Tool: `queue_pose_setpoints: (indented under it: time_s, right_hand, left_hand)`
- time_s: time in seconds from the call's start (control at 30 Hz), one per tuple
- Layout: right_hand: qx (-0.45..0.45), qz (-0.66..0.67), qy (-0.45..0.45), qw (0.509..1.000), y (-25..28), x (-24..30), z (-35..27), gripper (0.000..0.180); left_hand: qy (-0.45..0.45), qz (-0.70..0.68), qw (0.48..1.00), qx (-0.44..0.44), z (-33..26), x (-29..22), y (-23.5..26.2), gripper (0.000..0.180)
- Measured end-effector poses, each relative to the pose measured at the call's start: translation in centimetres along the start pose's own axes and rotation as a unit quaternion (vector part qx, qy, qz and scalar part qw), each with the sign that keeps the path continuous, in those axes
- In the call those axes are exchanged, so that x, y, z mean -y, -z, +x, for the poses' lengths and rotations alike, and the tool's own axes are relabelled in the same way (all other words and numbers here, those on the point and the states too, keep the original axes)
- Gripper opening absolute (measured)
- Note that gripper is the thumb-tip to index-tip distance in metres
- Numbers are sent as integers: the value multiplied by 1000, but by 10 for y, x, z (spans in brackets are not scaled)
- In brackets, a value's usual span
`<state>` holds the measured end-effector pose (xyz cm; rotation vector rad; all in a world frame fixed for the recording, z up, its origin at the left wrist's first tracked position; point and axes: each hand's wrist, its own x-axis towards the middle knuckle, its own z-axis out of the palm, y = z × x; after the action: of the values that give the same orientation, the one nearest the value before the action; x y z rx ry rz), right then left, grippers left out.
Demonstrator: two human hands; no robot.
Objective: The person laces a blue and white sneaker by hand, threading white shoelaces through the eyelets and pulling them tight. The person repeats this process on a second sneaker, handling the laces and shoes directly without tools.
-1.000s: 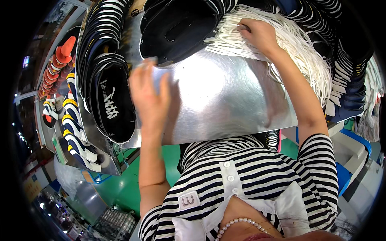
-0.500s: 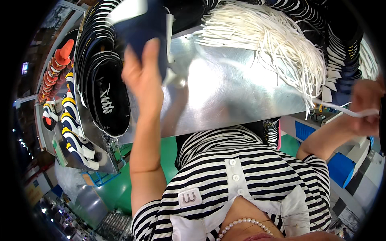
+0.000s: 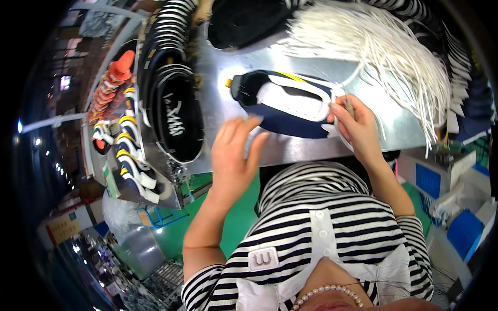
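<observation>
A navy shoe upper (image 3: 290, 103) with a white tongue and a yellow edge lies flat on the shiny metal table (image 3: 228, 103). My right hand (image 3: 355, 127) rests on its right end and pinches a thin white lace there. My left hand (image 3: 233, 153) hovers just left of the shoe with fingers spread, its fingertips near the shoe's lower edge, holding nothing. A big bundle of white laces (image 3: 384, 46) fans across the table's far right.
Stacked black shoe uppers with white trim (image 3: 174, 98) fill the table's left side, and another black pile (image 3: 244, 20) sits at the back. Racks of colourful shoes (image 3: 122, 140) stand further left. Blue and white bins (image 3: 446, 202) are at the right over a green floor.
The navy shoe, held up in my left hand before, now lies on the table. My right hand came in from the far right with a white lace to the shoe's end.
</observation>
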<state>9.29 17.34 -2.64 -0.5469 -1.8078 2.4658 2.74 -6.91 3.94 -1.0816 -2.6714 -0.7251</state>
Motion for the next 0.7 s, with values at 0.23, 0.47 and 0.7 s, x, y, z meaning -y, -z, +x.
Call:
queue_pose_setpoints:
  time_s: [0.23, 0.47, 0.7]
  right_hand:
    - [-34, 5, 39, 999, -5, -7, 25, 14]
    - [-16, 24, 82, 996, 4, -10, 23, 14]
    - [47, 16, -3, 999, -5, 13, 9, 14]
  left_hand:
    - [270, -174, 832, 451, 93, 26, -47, 80]
    - [373, -595, 631, 329, 76, 3, -68, 70]
    - [303, -676, 642, 197, 56, -17, -72, 53]
